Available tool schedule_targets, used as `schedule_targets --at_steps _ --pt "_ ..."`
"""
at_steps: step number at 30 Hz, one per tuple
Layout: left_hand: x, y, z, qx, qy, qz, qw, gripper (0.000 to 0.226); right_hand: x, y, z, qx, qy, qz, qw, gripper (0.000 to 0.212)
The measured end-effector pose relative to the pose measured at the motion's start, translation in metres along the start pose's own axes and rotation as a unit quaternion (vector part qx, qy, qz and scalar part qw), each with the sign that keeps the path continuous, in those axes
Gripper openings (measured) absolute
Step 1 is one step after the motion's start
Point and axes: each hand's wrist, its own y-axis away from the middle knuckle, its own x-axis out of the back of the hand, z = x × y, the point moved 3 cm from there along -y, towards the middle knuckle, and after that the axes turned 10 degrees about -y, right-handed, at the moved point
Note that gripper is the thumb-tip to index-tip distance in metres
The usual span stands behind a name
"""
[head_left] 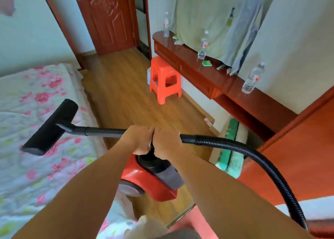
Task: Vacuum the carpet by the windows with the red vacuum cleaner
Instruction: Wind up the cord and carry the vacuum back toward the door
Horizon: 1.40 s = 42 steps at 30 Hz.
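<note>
Head view: two hands (139,139) (166,141) grip one wand (104,131); three bottles (166,24) (202,47) (253,79), one stool (165,79).

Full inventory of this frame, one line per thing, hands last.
vacuum cleaner: 1, red, on floor below the hands
wand: 1, black, held about level
floor head: 1, black, left, seen against bed
hose: 1, black, curving right
stool: 1, orange, on floor by ledge
water bottles: 3, clear, on ledge
bed: 1, pink floral cover, left
door: 1, dark red, far end
mat: 1, green, right
left hand: grips wand
right hand: grips wand beside it
</note>
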Motion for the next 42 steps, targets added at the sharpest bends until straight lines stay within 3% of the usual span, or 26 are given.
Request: schedule_targets --at_steps 4,10,19,33,42 --pt "-0.013 -0.015 -0.045 0.055 0.006 -0.023 0.998 0.042 -0.003 -0.060 -0.020 0.077 0.021 -0.001 0.997 0.048" --pt "-0.038 -0.046 -0.130 0.105 0.039 -0.062 0.992 0.046 -0.002 -0.154 -0.058 0.115 0.013 -0.047 0.992 0.055" --pt "-0.036 -0.109 -0.270 0.166 0.057 -0.048 0.983 0.041 0.037 -0.301 -0.109 0.183 0.037 -0.024 0.982 0.051" --pt "-0.052 -0.298 -0.446 0.215 0.048 -0.096 0.971 0.037 0.053 -0.576 -0.100 0.244 0.016 -0.048 0.968 0.050" --pt "-0.052 -0.382 -0.584 0.290 0.076 -0.102 0.948 0.034 0.083 -0.749 -0.143 0.303 0.061 -0.063 0.949 0.050"
